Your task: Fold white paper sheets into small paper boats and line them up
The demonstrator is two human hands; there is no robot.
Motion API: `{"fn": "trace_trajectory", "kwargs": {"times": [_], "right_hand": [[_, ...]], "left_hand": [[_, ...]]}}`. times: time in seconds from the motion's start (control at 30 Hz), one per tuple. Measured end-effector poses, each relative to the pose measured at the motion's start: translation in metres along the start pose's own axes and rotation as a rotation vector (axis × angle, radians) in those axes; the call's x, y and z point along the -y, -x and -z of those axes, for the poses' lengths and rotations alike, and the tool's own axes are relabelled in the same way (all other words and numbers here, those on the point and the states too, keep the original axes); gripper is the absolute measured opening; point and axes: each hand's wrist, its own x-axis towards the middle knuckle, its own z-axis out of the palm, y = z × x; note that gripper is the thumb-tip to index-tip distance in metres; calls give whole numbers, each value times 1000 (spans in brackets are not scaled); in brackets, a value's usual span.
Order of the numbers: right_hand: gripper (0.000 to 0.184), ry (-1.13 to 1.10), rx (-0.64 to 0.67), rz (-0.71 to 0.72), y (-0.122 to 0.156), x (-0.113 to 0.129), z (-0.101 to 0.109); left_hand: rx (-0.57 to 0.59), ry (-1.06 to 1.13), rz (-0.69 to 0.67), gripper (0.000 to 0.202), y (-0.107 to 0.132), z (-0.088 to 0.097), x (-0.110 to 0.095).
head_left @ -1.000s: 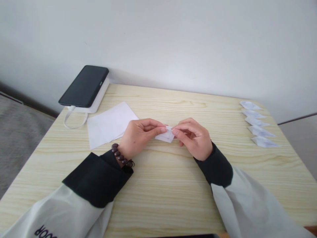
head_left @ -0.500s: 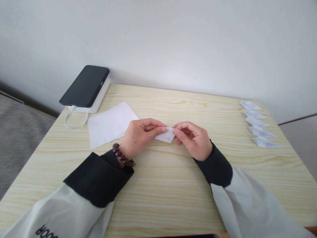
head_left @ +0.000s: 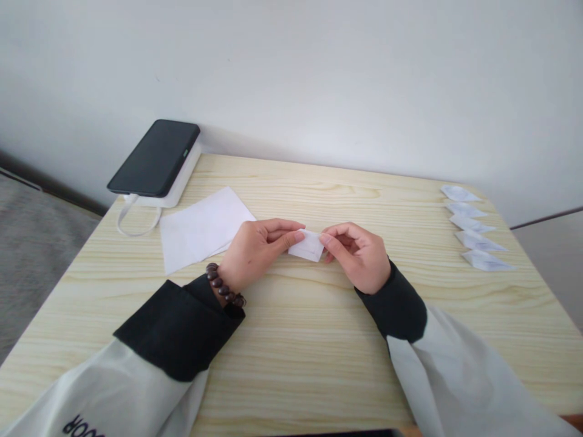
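A small folded paper (head_left: 307,246) is pinched by the left hand (head_left: 248,255) and right hand (head_left: 362,258) over the pale wood-grain tabletop (head_left: 300,352) (white paper sheets (head_left: 203,227) are laid at left), backed by a white wall (head_left: 319,73).

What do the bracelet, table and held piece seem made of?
Bracelet: perhaps wood, slightly glossy; dark, rounded beads with small highlights.
Table: wood or printed laminate, low sheen; pale, wavy grain.
Held piece: probably paper, matte white; thin, with faint fold lines.
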Motion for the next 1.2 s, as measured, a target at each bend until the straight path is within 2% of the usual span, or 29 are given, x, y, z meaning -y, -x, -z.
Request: {"fn": "trace_trajectory", "kwargs": {"times": [0.47, 0.73, 0.83, 1.2], "right_hand": [[16, -32, -5, 16, 0, -4, -1], [13, -102, -75, 53, -1, -8, 1], [12, -152, -93, 86, -2, -9, 2], [10, -169, -86, 79, -3, -11, 0]], "left_hand": [[-62, 13, -16, 22, 1, -2, -2], [58, 74, 39, 39, -1, 2, 1], [98, 91, 41, 39, -2, 2, 2], [101, 138, 77, 35, -2, 0, -1]]}}
